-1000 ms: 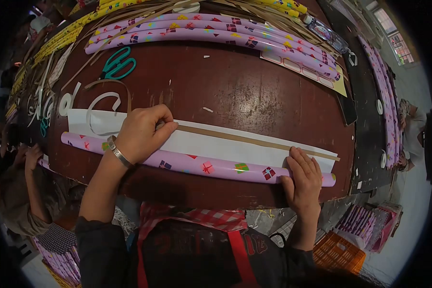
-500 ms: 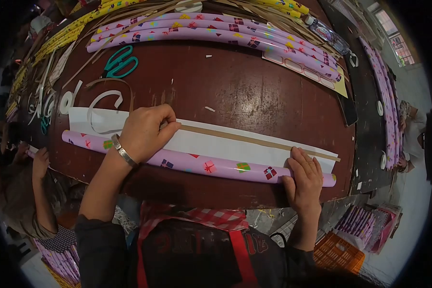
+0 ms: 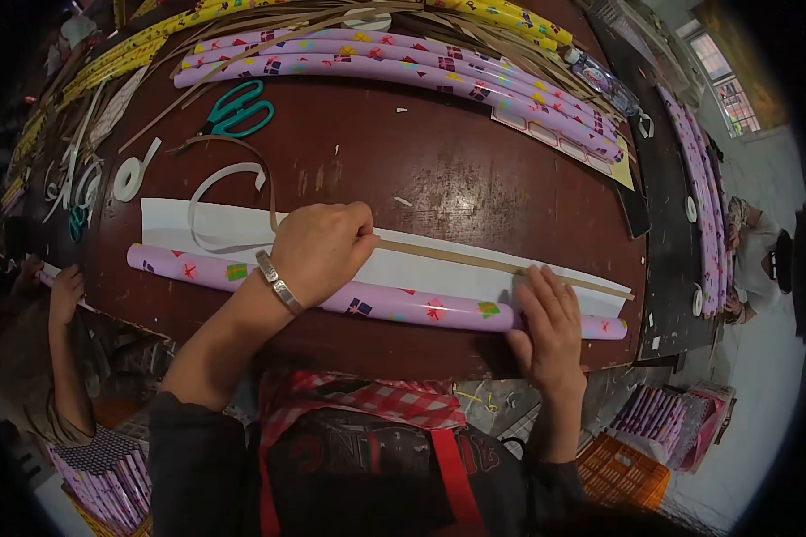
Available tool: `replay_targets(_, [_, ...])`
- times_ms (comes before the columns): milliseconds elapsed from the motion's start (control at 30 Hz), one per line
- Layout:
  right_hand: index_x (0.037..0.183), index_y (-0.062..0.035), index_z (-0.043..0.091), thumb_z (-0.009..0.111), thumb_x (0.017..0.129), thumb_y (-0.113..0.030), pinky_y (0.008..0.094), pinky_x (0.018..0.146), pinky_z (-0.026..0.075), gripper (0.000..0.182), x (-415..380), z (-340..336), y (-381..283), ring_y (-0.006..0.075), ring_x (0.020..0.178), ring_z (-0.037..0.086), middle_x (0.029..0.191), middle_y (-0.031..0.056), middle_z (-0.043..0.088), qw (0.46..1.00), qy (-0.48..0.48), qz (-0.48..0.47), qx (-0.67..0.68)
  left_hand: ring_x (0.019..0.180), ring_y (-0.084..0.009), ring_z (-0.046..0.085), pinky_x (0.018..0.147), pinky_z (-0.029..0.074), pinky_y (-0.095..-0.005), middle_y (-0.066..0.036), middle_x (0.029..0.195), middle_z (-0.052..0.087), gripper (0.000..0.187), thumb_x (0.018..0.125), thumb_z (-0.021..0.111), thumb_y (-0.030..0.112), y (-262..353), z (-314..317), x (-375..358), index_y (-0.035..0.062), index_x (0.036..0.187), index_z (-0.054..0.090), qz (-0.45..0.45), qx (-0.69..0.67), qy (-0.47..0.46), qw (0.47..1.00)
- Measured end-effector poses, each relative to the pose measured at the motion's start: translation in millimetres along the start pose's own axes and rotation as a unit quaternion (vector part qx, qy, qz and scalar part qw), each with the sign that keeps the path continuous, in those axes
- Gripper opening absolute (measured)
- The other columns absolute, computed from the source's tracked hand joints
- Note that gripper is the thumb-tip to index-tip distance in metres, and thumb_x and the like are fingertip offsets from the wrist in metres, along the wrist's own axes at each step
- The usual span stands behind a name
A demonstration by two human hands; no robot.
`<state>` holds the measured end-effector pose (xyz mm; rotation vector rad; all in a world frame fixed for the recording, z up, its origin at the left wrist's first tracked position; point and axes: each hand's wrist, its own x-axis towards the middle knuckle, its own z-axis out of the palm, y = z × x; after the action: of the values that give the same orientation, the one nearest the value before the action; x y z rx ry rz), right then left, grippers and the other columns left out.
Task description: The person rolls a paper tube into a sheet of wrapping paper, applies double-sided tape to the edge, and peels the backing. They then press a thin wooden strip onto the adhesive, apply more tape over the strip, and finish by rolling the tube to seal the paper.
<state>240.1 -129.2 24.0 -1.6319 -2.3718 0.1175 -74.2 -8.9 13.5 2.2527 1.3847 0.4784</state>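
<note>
A lilac roll of gift wrap (image 3: 394,302) printed with presents lies along the table's near edge, its white sheet (image 3: 412,275) partly unrolled behind it. Along the sheet's far side runs a narrow brown tape strip (image 3: 461,258). My left hand (image 3: 324,252), closed with thumb and forefinger together, pinches this strip near the middle of the sheet. Its wrist crosses over the roll and hides part of it. My right hand (image 3: 549,324) lies with fingers stretched over the roll near its right end, fingertips on the sheet by the strip.
Teal scissors (image 3: 239,112), a white tape roll (image 3: 129,180) and a curled white strip (image 3: 204,195) lie at the left. Several lilac rolls (image 3: 403,67) and a plastic bottle (image 3: 603,82) are at the back. A co-worker's hand (image 3: 65,294) is at far left.
My left hand has moved right along the sheet, still pinching the strip. My right hand has shifted slightly left on the roll. The whole view has tilted a little.
</note>
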Motion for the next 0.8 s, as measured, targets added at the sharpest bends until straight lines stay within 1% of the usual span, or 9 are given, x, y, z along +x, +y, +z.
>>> replay_targets(67, [0.125,-0.0003,0.059,0.071,0.083,-0.044,0.0592,0.106,0.037,0.062,26,6,-29,0.0406,0.133,0.048,0.14,0.0208,0.053,0.997,0.004,-0.071,0.036,0.074,-0.0333,0.068,0.066,0.052,-0.0451,-0.013,0.076,0.069,0.015,0.085,0.068,0.02,-1,2,0,0.0059,0.082,0.064,0.001,0.0,-0.003,1.0])
replay_targets(133, [0.124,0.002,0.059,0.073,0.082,-0.044,0.0577,0.104,0.039,0.064,49,15,-53,0.0403,0.13,0.049,0.138,0.0219,0.053,0.991,-0.019,-0.12,0.061,0.074,-0.0335,0.068,0.066,0.053,-0.0453,-0.013,0.076,0.069,0.015,0.085,0.068,0.02,-2,3,1,0.0061,0.082,0.064,0.001,0.005,-0.002,1.0])
replay_targets(167, [0.123,0.0032,0.058,0.072,0.083,-0.044,0.0547,0.104,0.041,0.063,58,22,-63,0.04,0.127,0.051,0.135,0.0233,0.055,0.988,-0.009,-0.143,0.058,0.074,-0.0337,0.068,0.067,0.053,-0.0454,-0.013,0.076,0.069,0.015,0.084,0.068,0.02,-2,3,1,0.0063,0.082,0.065,-0.001,0.01,-0.002,1.0])
replay_targets(300, [0.125,0.0014,0.059,0.07,0.085,-0.041,0.0502,0.107,0.04,0.06,80,31,-84,0.039,0.129,0.05,0.136,0.0212,0.056,0.987,-0.032,-0.144,0.067,0.074,-0.0341,0.068,0.067,0.053,-0.0455,-0.013,0.076,0.068,0.015,0.084,0.069,0.021,-2,3,1,0.0065,0.082,0.065,-0.006,0.012,0.0,1.0])
replay_targets(367, [0.123,0.0014,0.06,0.071,0.085,-0.038,0.0478,0.107,0.041,0.056,83,35,-86,0.0382,0.128,0.051,0.135,0.0209,0.056,0.988,-0.042,-0.136,0.058,0.071,-0.0335,0.067,0.063,0.052,-0.0435,-0.013,0.075,0.068,0.017,0.083,0.07,0.021,-6,5,1,0.0055,0.088,0.065,0.004,0.008,0.001,1.0])
replay_targets(500, [0.121,0.001,0.061,0.071,0.086,-0.036,0.047,0.106,0.042,0.052,83,34,-85,0.0375,0.127,0.052,0.134,0.0208,0.057,0.988,-0.042,-0.132,0.065,0.072,-0.0333,0.068,0.063,0.052,-0.0434,-0.013,0.076,0.068,0.018,0.081,0.072,0.02,-1,-17,-8,0.0062,0.091,0.065,0.019,0.007,-0.032,0.999])
replay_targets(567, [0.121,0.0004,0.061,0.071,0.086,-0.035,0.0467,0.106,0.043,0.051,83,35,-85,0.0373,0.126,0.053,0.133,0.0207,0.058,0.988,-0.038,-0.134,0.059,0.074,-0.0324,0.068,0.065,0.053,-0.0451,-0.01,0.075,0.068,0.016,0.079,0.073,0.02,-3,-25,-14,0.009,0.087,0.064,0.013,0.038,-0.004,0.999])
replay_targets(700, [0.12,-0.0001,0.061,0.071,0.086,-0.035,0.0468,0.105,0.043,0.05,85,33,-85,0.0375,0.125,0.053,0.132,0.0206,0.059,0.988,-0.036,-0.138,0.062,0.074,-0.0316,0.069,0.065,0.053,-0.0446,-0.01,0.076,0.069,0.018,0.077,0.075,0.02,-9,-26,-15,0.0092,0.086,0.065,0.01,0.062,0.007,0.998])
replay_targets(800, [0.119,-0.0002,0.062,0.071,0.086,-0.035,0.0469,0.105,0.043,0.049,85,32,-85,0.0376,0.125,0.054,0.132,0.0207,0.059,0.988,-0.04,-0.132,0.071,0.074,-0.0312,0.069,0.065,0.053,-0.0447,-0.011,0.078,0.069,0.019,0.076,0.075,0.023,-12,-25,-15,0.0095,0.086,0.066,0.038,0.076,0.019,0.996])
